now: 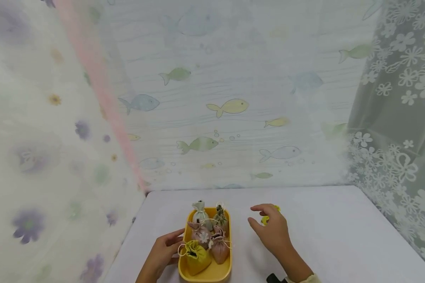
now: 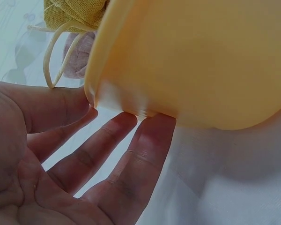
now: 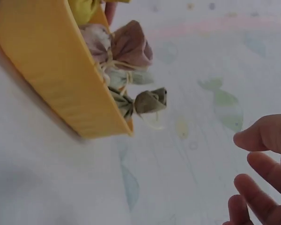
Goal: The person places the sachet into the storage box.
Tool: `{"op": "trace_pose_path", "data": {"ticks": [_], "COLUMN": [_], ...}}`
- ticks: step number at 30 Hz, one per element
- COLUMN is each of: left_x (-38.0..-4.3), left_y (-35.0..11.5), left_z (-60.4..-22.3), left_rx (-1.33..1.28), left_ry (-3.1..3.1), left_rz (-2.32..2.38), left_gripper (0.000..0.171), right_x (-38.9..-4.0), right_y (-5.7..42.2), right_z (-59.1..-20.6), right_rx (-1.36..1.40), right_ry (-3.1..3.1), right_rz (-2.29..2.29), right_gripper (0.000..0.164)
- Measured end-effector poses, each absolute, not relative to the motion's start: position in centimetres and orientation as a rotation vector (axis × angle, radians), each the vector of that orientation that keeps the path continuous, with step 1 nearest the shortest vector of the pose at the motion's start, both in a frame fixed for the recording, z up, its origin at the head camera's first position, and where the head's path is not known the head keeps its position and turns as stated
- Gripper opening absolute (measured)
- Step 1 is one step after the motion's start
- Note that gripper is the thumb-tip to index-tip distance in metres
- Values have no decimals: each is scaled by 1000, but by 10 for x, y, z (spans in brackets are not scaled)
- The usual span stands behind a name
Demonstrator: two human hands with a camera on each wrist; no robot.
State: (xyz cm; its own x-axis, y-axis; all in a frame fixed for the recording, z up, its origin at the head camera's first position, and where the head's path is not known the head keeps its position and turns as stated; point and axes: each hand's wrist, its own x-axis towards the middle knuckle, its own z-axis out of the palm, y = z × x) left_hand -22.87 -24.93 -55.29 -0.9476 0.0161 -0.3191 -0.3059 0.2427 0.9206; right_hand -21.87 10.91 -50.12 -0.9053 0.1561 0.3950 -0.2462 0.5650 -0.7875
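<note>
A yellow plastic bin (image 1: 228,271) holds several small drawstring pouches. Among them are a yellow pouch (image 1: 197,259) at the near left, two mauve pouches (image 1: 220,251), a pale grey-green pouch (image 1: 200,216) and an olive pouch (image 1: 220,220) at the far end. My left hand (image 1: 164,249) rests at the bin's left side; in the left wrist view, its thumb is at the rim and its fairly straight fingertips touch the outer wall. My right hand (image 1: 273,232) hovers right of the bin, fingers loosely bent. A yellow patterned item (image 1: 265,220) shows partly behind it, mostly hidden.
The bin stands on a white-covered table (image 1: 326,236). A fish-print curtain (image 1: 233,129) hangs behind the far edge, a flowered curtain (image 1: 56,157) at the left and a sheer lace curtain (image 1: 403,157) at the right. A black object (image 1: 274,278) sits by the right wrist.
</note>
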Motion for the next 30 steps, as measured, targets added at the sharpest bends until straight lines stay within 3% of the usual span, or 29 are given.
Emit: {"op": "trace_pose_path", "data": {"ticks": [12, 22, 30], "left_x": [-228, -229, -232], "left_y": [-252, -252, -248], "left_z": [-552, -555, -555], "left_rx": [-303, -314, -328], "left_ry": [2257, 2260, 2262], "left_rz": [1738, 1729, 1733], "left_gripper": [55, 55, 55], "right_x": [-234, -245, -252], "right_y": [154, 173, 177], "right_z": [-521, -540, -553], "right_rx": [-58, -145, -144], "right_ry": [-2321, -2505, -2504], "right_rz": [1307, 1455, 1482], "right_gripper": [32, 61, 59]}}
